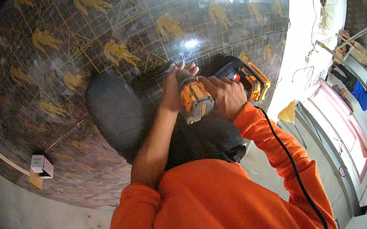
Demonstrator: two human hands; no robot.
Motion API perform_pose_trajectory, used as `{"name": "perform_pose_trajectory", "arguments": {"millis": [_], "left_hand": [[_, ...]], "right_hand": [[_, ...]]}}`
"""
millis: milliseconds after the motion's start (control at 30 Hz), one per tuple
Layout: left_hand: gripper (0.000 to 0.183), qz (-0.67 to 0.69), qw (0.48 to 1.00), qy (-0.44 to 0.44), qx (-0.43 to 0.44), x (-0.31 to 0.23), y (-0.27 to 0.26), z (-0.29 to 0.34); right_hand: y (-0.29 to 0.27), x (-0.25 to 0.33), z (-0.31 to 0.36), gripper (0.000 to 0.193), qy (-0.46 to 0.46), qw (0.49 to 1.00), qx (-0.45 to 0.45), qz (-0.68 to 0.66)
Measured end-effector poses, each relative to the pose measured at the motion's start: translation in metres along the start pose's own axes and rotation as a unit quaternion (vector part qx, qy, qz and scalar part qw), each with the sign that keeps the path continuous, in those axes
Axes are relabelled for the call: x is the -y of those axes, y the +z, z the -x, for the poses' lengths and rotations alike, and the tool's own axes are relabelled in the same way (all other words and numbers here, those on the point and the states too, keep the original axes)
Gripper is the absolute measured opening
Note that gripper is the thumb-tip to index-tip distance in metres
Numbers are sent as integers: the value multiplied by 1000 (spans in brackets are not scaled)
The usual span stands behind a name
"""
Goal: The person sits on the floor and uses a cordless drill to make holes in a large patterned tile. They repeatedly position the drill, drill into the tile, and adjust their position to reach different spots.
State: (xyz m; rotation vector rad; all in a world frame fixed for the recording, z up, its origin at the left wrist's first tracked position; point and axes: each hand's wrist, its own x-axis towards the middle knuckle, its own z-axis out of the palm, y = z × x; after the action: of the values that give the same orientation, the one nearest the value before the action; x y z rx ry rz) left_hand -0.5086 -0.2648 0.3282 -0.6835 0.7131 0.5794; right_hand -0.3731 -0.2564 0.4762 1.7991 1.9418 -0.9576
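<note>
Both my hands hold an orange and black power drill against a dark glossy panel printed with a gold grid and gold figures. My left hand wraps the drill's front end, fingers by the tip where it meets the panel. My right hand grips the drill's body, with the orange and black rear part sticking out to the right. A black cord trails from the tool over my orange right sleeve. The bit itself is hidden by my fingers.
A small white box sits by the panel's lower left edge, above a grey concrete floor. A white wall with loose wires, a yellow broom head, a pink door frame and hanging clothes lie right.
</note>
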Motion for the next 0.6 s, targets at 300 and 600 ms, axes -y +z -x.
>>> {"name": "perform_pose_trajectory", "arguments": {"millis": [300, 600], "left_hand": [[33, 57, 997, -30, 35, 2, 5, -4], [48, 10, 990, -134, -41, 12, 27, 44]], "right_hand": [[-8, 1, -4, 49, 0, 1000, 14, 5], [-3, 1, -3, 47, -4, 999, -9, 30]]}}
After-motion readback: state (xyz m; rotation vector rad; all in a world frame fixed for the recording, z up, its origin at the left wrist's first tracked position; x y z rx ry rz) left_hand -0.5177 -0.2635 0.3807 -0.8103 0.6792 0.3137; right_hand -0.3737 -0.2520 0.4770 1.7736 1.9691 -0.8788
